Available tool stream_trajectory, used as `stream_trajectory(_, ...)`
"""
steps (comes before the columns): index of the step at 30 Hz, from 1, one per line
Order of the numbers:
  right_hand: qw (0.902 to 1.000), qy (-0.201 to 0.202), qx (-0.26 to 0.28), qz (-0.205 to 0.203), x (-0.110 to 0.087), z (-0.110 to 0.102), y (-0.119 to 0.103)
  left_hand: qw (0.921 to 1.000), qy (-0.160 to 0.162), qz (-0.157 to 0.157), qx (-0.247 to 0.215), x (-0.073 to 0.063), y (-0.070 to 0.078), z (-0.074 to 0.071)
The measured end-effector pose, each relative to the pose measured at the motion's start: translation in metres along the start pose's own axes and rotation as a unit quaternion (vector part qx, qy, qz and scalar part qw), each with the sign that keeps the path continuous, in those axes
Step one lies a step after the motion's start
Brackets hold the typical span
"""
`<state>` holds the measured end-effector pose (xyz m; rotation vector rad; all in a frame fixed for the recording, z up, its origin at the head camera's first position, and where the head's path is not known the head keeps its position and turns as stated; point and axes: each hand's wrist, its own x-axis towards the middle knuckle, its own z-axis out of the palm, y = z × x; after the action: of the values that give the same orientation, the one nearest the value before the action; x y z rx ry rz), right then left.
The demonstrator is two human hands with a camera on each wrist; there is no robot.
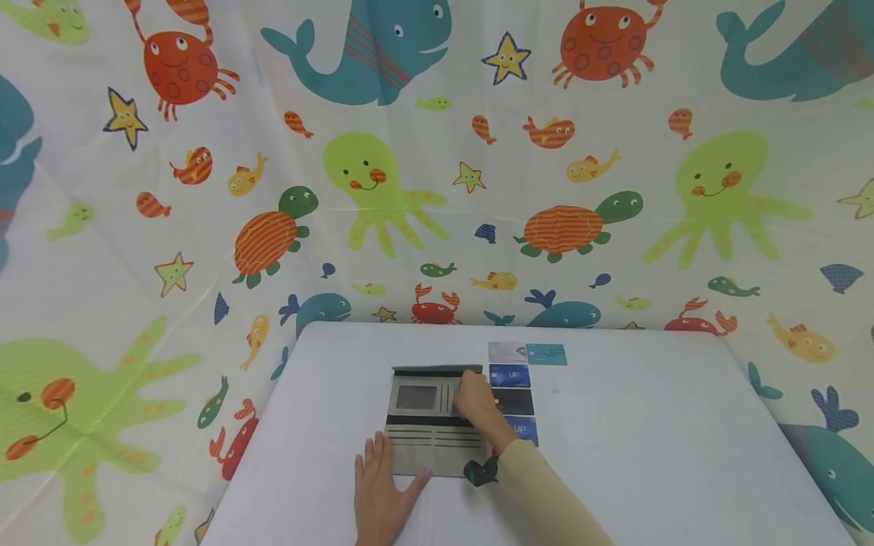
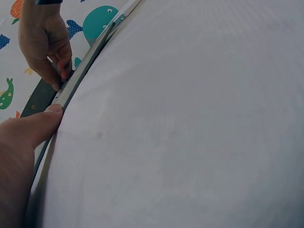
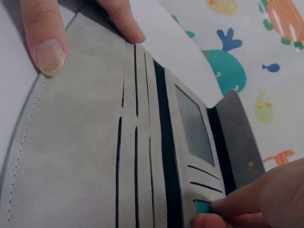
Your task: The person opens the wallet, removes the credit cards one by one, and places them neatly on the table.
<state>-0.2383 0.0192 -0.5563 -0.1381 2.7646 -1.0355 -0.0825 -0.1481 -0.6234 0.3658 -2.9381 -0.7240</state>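
A grey bifold wallet lies unfolded on the white table, with slits for cards and a clear window in its upper half. My left hand is spread at its lower left corner; in the right wrist view, fingertips rest on the stitched edge. My right hand is over the upper right part of the wallet. Between its thumb and fingers it pinches a teal card, which shows at a slot beside the window. Most of that card is hidden by the fingers and the slot.
Right of the wallet lie a pale grey card, a teal VIP card, a blue VIP card, a black card and another blue VIP card. A sea-animal curtain hangs behind the table.
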Motion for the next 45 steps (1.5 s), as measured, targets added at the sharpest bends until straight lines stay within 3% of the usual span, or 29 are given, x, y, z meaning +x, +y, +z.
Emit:
stream_trajectory(24, 0.9985, -0.001, 0.047, 0.029, -0.007, -0.003, 0.006, 1.0, 0.006, 0.004, 0.0, -0.002, 0.0, 0.002)
stream_trajectory(35, 0.9984, -0.003, 0.027, 0.05, -0.013, -0.005, -0.003, 1.0, 0.003, 0.002, 0.006, -0.001, -0.002, 0.004)
stream_trajectory(39, 0.9986, 0.008, 0.025, 0.047, -0.014, 0.0, -0.001, 0.9999, 0.006, 0.004, 0.01, -0.001, -0.001, 0.004)
stream_trajectory(45, 0.9988, 0.036, 0.031, 0.007, -0.015, 0.006, 0.006, 0.9999, 0.006, 0.0, 0.008, -0.001, 0.0, 0.004)
